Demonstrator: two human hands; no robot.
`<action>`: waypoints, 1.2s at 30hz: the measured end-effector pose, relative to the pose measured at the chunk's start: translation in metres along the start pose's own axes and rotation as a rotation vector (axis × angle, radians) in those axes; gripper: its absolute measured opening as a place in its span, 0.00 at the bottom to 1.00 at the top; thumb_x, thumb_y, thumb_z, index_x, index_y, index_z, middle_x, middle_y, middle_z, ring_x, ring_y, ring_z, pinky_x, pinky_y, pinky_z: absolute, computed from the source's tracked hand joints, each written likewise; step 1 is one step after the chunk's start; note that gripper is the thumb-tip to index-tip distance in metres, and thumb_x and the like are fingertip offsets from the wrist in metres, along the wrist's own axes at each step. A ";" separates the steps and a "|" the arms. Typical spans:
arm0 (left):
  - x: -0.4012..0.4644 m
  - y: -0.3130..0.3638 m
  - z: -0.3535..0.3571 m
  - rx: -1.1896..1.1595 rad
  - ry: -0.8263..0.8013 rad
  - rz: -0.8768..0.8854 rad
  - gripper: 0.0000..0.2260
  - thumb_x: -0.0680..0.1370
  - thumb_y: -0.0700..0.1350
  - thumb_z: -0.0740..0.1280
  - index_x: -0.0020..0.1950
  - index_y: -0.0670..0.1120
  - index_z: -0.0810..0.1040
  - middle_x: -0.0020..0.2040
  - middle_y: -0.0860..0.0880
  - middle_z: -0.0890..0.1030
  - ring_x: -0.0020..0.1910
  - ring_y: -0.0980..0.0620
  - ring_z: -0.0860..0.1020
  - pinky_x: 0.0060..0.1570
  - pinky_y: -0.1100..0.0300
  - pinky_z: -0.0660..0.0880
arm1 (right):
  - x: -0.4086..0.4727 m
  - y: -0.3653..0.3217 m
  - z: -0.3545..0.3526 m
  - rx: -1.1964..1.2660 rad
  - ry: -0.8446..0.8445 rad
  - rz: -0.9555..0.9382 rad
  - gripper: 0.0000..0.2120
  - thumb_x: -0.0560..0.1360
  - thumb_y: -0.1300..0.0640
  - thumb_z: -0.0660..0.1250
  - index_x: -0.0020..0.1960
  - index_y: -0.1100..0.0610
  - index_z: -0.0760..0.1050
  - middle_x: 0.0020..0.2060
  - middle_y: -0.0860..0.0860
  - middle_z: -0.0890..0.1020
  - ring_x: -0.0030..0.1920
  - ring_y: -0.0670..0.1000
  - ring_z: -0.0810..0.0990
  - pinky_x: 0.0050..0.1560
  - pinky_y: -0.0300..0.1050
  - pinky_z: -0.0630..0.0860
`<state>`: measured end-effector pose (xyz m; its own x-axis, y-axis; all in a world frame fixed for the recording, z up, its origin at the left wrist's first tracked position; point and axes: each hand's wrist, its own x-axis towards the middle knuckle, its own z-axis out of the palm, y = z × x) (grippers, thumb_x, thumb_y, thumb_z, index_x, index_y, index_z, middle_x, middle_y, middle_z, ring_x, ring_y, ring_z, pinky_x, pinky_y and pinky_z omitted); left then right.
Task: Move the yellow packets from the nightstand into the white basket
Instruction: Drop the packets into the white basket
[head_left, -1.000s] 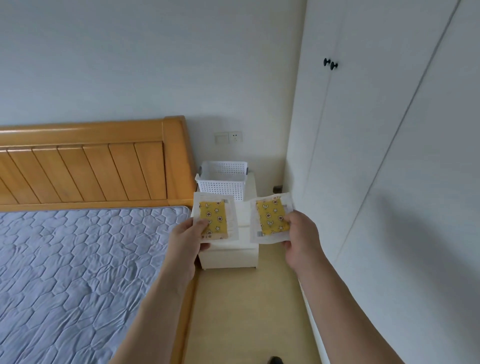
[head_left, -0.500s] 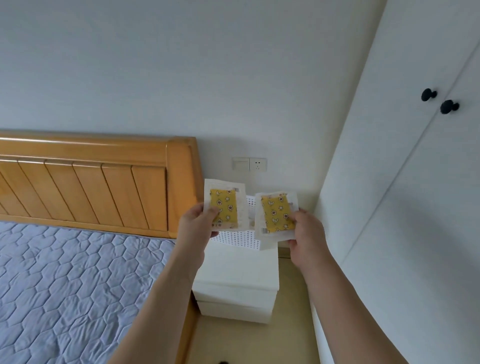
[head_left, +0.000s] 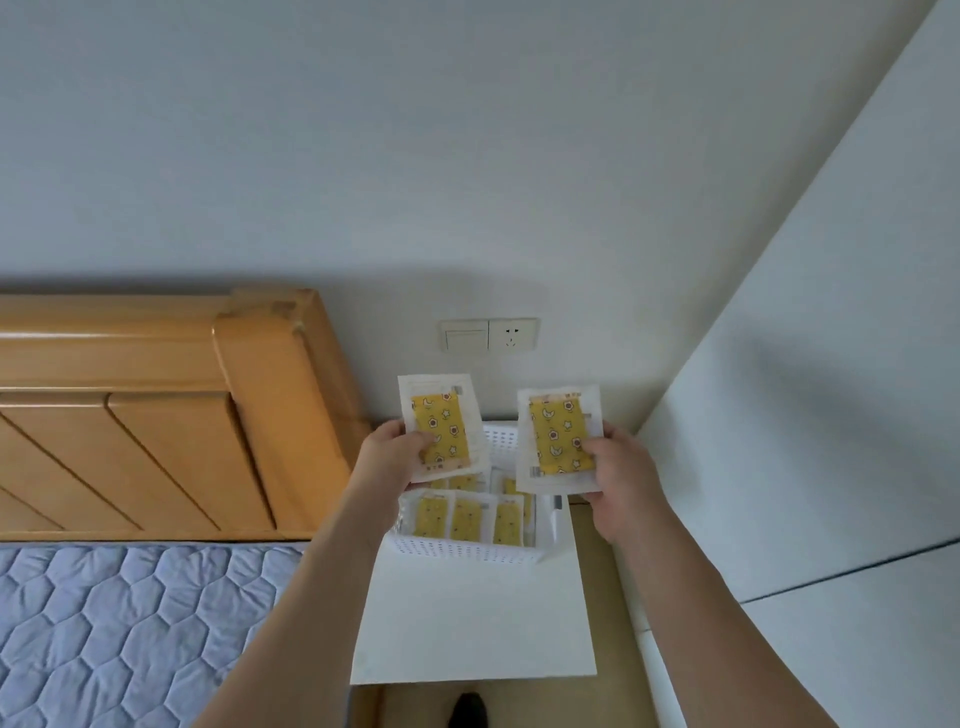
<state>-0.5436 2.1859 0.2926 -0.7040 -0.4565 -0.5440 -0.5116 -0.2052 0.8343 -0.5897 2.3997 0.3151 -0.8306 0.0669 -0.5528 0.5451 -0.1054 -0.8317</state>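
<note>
**Two packets held over the basket, ready to drop**

The left hand (head_left: 395, 457) pinches one yellow packet (head_left: 441, 427) by its lower left corner, thumb on the face and fingers behind. The right hand (head_left: 621, 475) pinches a second packet (head_left: 560, 436) by its lower right corner in the same way. Both packets stand upright above the white basket (head_left: 467, 552), which sits at the back of the nightstand (head_left: 467, 623) and already holds several packets (head_left: 467, 519).

To finish this step well, the person should probably lower each packet until it is inside the rim, then loosen thumb and fingers so it lands flat on those below. A release from this height could let a light packet drift past the wall.

Compared with half a second ago, the view has come closer and tipped down, so the basket's contents now show. The hands sit higher over the basket and further apart.
</note>
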 end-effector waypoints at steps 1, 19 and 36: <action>0.018 -0.006 0.002 0.018 -0.008 -0.040 0.05 0.78 0.37 0.66 0.52 0.45 0.78 0.47 0.47 0.84 0.44 0.49 0.83 0.34 0.59 0.78 | 0.015 0.006 0.005 -0.017 0.015 0.029 0.15 0.78 0.68 0.56 0.50 0.52 0.77 0.44 0.52 0.84 0.45 0.55 0.83 0.56 0.60 0.76; 0.203 -0.146 0.057 0.654 -0.240 -0.284 0.04 0.73 0.36 0.66 0.43 0.45 0.75 0.43 0.45 0.81 0.39 0.49 0.79 0.36 0.56 0.77 | 0.181 0.102 0.025 -0.486 0.071 0.111 0.22 0.70 0.71 0.56 0.55 0.50 0.72 0.47 0.51 0.81 0.47 0.53 0.82 0.49 0.57 0.81; 0.231 -0.228 0.133 0.834 -0.276 -0.360 0.03 0.74 0.37 0.67 0.45 0.40 0.81 0.39 0.43 0.83 0.36 0.45 0.84 0.38 0.53 0.83 | 0.187 0.098 -0.008 -0.393 0.131 0.157 0.20 0.73 0.73 0.53 0.47 0.50 0.71 0.44 0.52 0.80 0.39 0.48 0.81 0.27 0.37 0.75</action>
<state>-0.6544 2.2422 -0.0353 -0.4728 -0.2433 -0.8469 -0.8321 0.4394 0.3383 -0.6911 2.4096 0.1297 -0.7266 0.2080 -0.6549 0.6865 0.2594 -0.6793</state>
